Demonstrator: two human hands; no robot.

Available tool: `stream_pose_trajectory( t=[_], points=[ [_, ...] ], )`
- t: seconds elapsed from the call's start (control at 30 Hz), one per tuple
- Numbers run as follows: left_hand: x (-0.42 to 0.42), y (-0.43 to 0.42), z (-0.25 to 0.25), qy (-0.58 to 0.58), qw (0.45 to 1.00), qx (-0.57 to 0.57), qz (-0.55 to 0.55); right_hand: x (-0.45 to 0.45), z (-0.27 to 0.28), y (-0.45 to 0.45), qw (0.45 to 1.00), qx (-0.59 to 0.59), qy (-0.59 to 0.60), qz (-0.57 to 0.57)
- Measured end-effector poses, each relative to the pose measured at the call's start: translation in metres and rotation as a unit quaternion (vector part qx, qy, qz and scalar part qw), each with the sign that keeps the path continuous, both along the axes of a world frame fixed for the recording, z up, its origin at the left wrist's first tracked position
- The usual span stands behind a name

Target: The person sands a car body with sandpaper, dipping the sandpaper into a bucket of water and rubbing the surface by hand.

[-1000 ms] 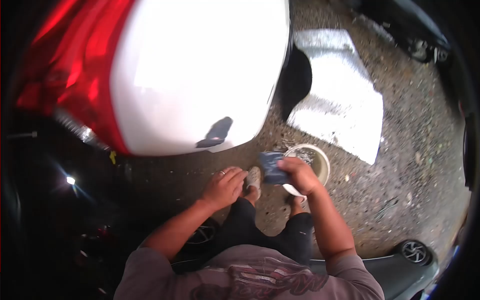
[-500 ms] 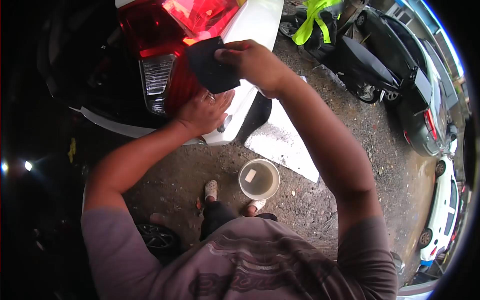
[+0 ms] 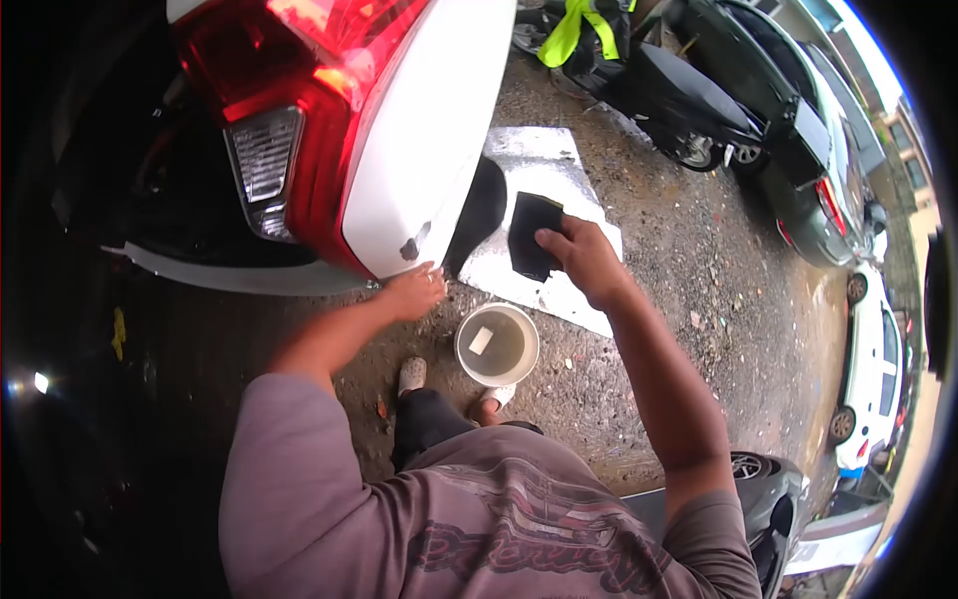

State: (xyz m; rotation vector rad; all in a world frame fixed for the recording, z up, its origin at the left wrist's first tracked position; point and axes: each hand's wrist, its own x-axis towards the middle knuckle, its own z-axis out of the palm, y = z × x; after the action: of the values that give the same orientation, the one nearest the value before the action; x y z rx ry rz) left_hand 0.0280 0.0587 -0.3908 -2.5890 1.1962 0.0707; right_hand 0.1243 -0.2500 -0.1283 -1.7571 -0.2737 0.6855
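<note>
My right hand pinches a black rectangular sheet by its right edge, held up over a silvery board on the ground. At the lower corner of a white car panel is my left hand, its fingertips at the panel's bottom edge and its fingers apart, with nothing visible in it. Just above these fingertips a dark grey patch marks the white paint. A red tail light borders the panel on the left. Below the hands stands a round white bucket with liquid and a pale block inside.
The silvery board lies on gritty ground behind the bucket. A black motorbike with a yellow-green garment stands at the upper right, near a dark car. A white car is farther right. Another grey car is at the lower right.
My right hand has moved from in front of the tail light down and right with the black sheet. My left hand has dropped from the light to the panel's lower edge.
</note>
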Motion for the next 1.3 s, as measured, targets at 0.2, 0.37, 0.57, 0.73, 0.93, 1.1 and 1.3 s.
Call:
stream_pose_trajectory(
  t=[0.2,0.37,0.57,0.73,0.93,1.1,1.3],
  points=[
    [-0.008,-0.092,0.096,0.349,0.764,-0.434,0.327,-0.032,-0.022,-0.038,0.969,0.134,0.105,-0.177],
    [-0.026,-0.125,0.231,-0.03,0.807,-0.569,0.155,-0.051,-0.015,-0.024,0.982,0.023,0.004,-0.185],
    [-0.022,-0.123,0.231,0.268,0.615,-0.708,0.222,-0.059,0.012,-0.009,0.983,0.119,0.04,-0.132],
    [-0.028,-0.11,0.252,0.438,0.417,-0.763,0.229,-0.054,-0.004,-0.03,0.968,0.223,0.108,-0.043],
    [-0.032,-0.101,0.249,0.426,0.339,-0.785,0.295,-0.053,-0.027,-0.051,0.952,0.269,0.144,-0.024],
    [-0.037,-0.098,0.27,0.389,0.329,-0.804,0.307,-0.055,-0.018,-0.065,0.972,0.209,0.11,-0.023],
    [-0.03,-0.094,0.269,0.364,0.349,-0.806,0.31,-0.058,-0.007,-0.064,0.969,0.228,0.09,-0.03]
  ],
)
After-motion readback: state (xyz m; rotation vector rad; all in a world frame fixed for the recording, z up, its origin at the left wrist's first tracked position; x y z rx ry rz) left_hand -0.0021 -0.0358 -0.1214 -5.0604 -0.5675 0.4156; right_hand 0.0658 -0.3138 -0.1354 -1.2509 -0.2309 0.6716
